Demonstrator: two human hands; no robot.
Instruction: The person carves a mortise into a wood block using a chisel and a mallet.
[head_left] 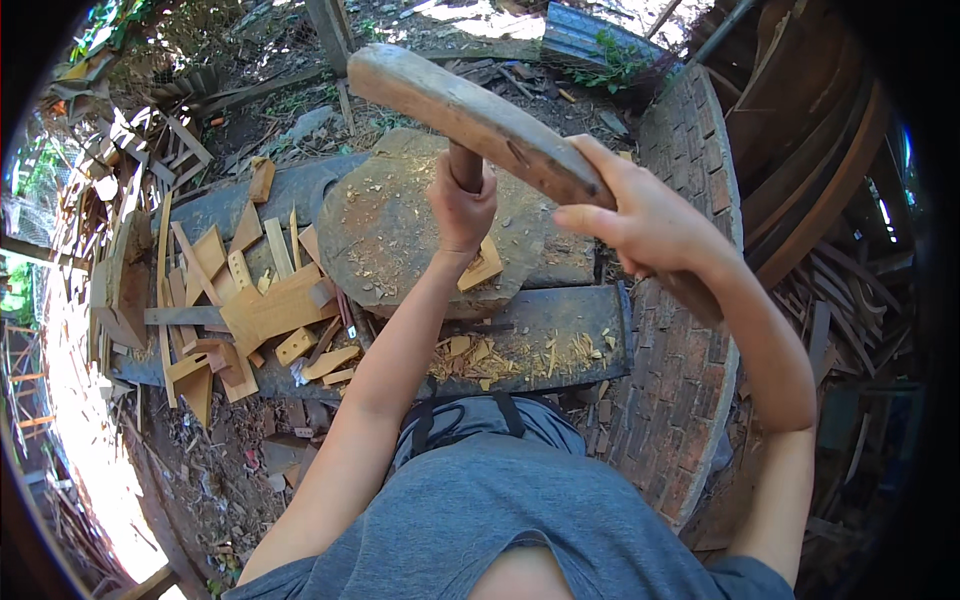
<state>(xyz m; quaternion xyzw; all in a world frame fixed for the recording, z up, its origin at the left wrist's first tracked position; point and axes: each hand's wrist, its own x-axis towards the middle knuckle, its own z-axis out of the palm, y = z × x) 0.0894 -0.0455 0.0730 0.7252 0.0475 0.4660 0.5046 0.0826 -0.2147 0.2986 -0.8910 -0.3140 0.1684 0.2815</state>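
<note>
A thick, curved wooden piece [470, 112] slants across the view, raised above a round tree-stump block [375, 235]. My right hand [640, 215] is closed round its lower right part, the thumb lying along the near side. Below its upper left half, my left hand [464, 205] grips a round, dark wooden handle [465, 165]. The handle's top runs behind the curved piece, and I cannot tell whether the two are joined. On the stump, a small pale wood block [482, 266] lies just right of my left wrist, among scattered chips.
Left of the stump lie many wood offcuts [275, 305] and a flat metal strip [184, 316]. Yellow shavings [475, 362] cover part of the dark bench [520, 310] nearest me. A low brick wall [675, 400] curves along the right, with curved boards [830, 190] beyond it.
</note>
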